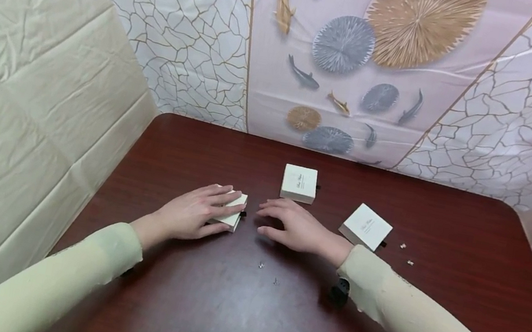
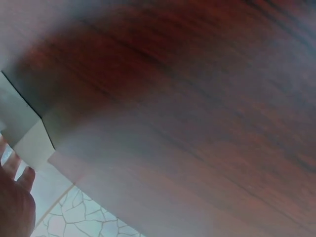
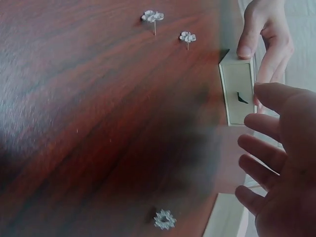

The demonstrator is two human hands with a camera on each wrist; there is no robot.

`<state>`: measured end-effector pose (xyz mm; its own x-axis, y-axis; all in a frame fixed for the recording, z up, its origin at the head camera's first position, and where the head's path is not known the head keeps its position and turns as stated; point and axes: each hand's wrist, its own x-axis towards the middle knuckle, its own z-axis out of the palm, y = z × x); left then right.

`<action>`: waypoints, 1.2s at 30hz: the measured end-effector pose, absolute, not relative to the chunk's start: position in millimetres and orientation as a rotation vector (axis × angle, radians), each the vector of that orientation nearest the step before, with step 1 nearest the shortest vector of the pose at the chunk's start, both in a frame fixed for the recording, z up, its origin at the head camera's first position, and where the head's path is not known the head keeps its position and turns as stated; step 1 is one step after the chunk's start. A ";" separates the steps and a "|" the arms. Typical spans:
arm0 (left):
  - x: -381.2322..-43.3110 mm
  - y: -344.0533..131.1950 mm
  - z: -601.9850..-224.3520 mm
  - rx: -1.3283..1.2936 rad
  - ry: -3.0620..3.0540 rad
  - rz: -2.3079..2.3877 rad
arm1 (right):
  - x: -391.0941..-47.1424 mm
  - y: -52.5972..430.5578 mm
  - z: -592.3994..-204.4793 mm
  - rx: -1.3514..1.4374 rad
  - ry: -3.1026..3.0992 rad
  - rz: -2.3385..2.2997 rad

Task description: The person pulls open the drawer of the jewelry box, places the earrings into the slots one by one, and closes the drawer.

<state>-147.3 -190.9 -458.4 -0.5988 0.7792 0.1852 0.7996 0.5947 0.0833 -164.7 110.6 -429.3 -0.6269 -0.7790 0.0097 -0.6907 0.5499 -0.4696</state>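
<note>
My left hand grips a small white box, fingers across its lid and thumb along the near side. A black ribbon tab sticks out of the box's right end. My right hand hovers just right of that end, fingers loosely bent and holding nothing. In the right wrist view its fingertips overlap the box's edge. On the table nearer to me lie two small flower-shaped stud earrings, their pins visible. The left wrist view shows only part of a hand at the edge.
A second white box stands behind my right hand. To the right, a third box sits at an angle, with two tiny pieces beside it. A silver jagged ornament lies on the dark wooden table.
</note>
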 end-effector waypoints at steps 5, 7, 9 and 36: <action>-147.9 -194.4 -459.4 -1.358 -2.684 -0.262 | -167.8 104.2 -432.8 -1.220 2.559 -0.735; -147.9 -195.3 -459.7 -1.365 -2.683 -0.263 | -169.7 101.1 -435.1 -1.215 2.557 -0.747; -148.1 -196.5 -460.8 -1.370 -2.677 -0.263 | -171.7 97.8 -437.5 -1.212 2.559 -0.753; -149.5 -197.5 -464.7 -1.372 -2.604 -0.248 | -182.2 69.7 -451.1 -1.170 2.675 -0.796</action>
